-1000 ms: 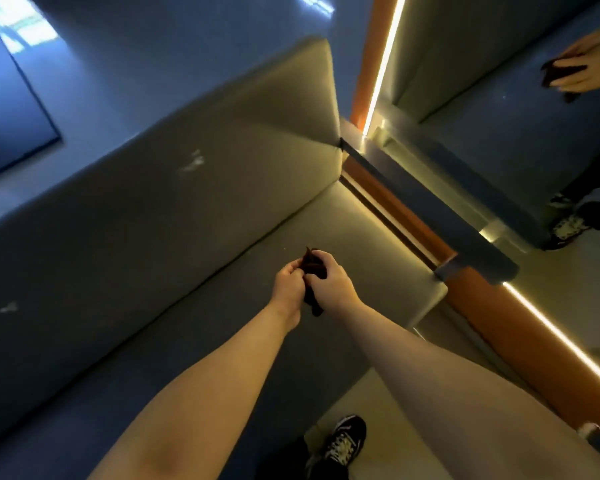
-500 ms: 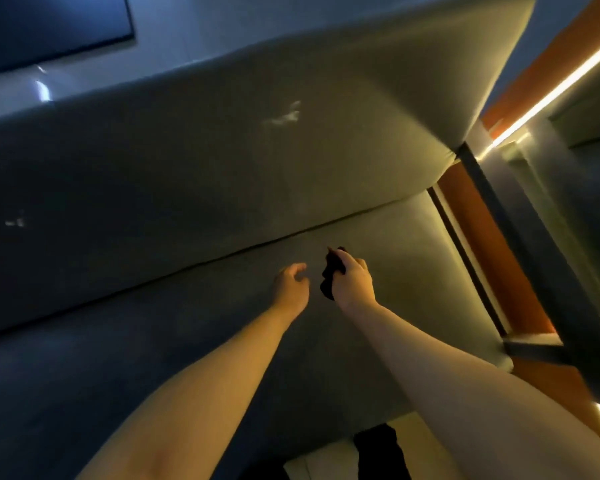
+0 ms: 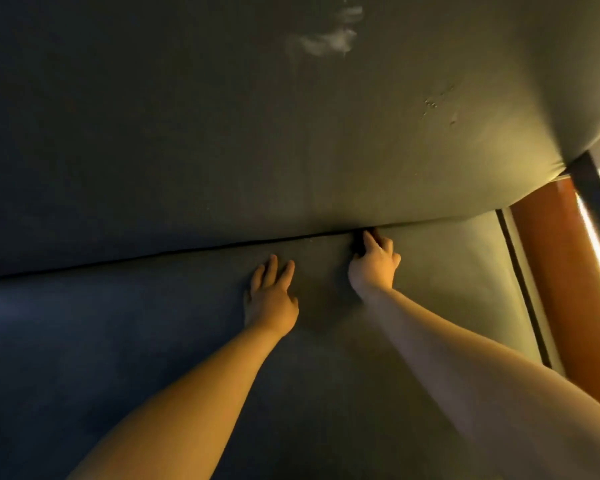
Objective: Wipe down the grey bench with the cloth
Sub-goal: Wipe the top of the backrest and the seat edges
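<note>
On my feed the grey padded worktop (image 3: 118,341) fills the lower half of the view, dim and bluish at the far left and warming to a yellow-green towards the right. Its backrest (image 3: 187,133) rises above it, and a dark seam (image 3: 153,257) runs between the two, climbing slightly from left to right. Left of centre, the left hand (image 3: 271,299) lies palm down on the worktop just below the seam; its grip is apart, fingers straight and a little spread, with nothing in it. High on the backrest above the hands is a pale smear (image 3: 326,41), with a few small scuffs (image 3: 433,103) further right. Just beside the left hand, without touching it, the right hand (image 3: 373,263) reaches up to the seam with its grip clamped on the dark cloth (image 3: 358,245), fingers curled over it. Only a small dark bunch shows past the forefinger, and in this light it seems to be pressed right into the seam, though I cannot be sure. Both bare forearms come in from the bottom edge. At the far right the worktop ends against an orange panel (image 3: 548,271) with a bright light strip (image 3: 594,247) running along it.
</note>
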{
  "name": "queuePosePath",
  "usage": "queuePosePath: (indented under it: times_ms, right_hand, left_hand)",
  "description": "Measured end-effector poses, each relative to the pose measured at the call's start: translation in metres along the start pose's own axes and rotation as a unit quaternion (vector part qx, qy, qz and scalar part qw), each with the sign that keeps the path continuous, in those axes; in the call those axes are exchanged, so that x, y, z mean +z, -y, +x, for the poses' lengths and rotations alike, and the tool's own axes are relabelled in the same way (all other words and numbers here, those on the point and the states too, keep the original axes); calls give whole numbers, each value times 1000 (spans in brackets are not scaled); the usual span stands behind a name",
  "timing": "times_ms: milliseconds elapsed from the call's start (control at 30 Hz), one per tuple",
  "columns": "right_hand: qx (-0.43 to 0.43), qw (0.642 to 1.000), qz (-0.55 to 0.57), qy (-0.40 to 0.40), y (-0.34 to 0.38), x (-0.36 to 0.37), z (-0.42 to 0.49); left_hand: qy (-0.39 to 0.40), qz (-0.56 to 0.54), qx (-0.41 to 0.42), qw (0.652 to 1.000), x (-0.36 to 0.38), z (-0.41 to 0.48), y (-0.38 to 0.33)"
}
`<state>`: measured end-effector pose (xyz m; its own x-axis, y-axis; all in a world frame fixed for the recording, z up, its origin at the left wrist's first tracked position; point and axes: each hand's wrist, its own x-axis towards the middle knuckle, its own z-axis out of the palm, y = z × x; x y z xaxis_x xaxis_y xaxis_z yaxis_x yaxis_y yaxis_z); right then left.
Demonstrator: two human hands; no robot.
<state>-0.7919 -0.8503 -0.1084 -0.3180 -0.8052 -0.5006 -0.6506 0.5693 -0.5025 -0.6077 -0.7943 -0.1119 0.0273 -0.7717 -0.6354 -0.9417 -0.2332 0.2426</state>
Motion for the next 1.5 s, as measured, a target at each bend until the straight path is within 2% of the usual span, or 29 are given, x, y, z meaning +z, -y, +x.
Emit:
queuePosePath:
  times_ms: [67, 167, 267, 400, 467, 567, 700, 833, 967, 1067, 1167, 1233, 1333, 1400, 1500]
  right_hand:
    - [-42, 999, -4, 27, 19, 20, -6]
    - [-40, 996, -11, 74, 42, 41, -16]
    - [-80, 989, -81, 96, 40, 43, -16]
    - [-192, 951, -157, 185, 52, 58, -31]
    - [-219, 934, -188, 210, 60, 66, -35]
    - [-250, 920, -243, 180, 47, 51, -26]
    - [-214, 937, -259, 97, 3, 13, -7]
    - [-116, 965, -234, 24, -43, -26, 7]
    - [-19, 985, -169, 6, -24, -9, 3]
    - [-82, 983, -148, 76, 7, 21, -15]
    - [-202, 947, -193, 156, 23, 41, -37]
    - [-254, 926, -228, 162, 18, 42, -40]
    - [-258, 921, -257, 138, -6, 25, -26]
    - [-243, 929, -253, 117, -26, 7, -13]
    - [-219, 945, -228, 89, -58, -29, 7]
  left_hand:
    - [-10, 8, 7, 1000, -1, 0, 0]
    - [-8, 3, 25, 1000, -4, 3, 10]
    - [-8, -8, 24, 1000, -4, 3, 13]
    - [-9, -38, 11, 999, 0, 10, 14]
    - [-6, -11, 20, 1000, 2, 14, 19]
    - [7, -15, 16, 1000, -2, 12, 17]
    - [23, 2, 1, 1000, -4, 8, 2]
    - [35, -11, 0, 999, -4, 9, -1]
    - [28, -11, -10, 1000, -6, 10, -7]
    - [20, -12, -28, 999, -4, 11, -10]
    - [11, -23, -42, 999, -8, 10, -13]
    - [10, -30, -63, 998, -12, 10, -19]
    - [-27, -23, -57, 998, -12, 6, -44]
    - [-54, 6, 9, 998, -6, 5, -67]
    - [-30, 5, 94, 995, 8, 11, -111]
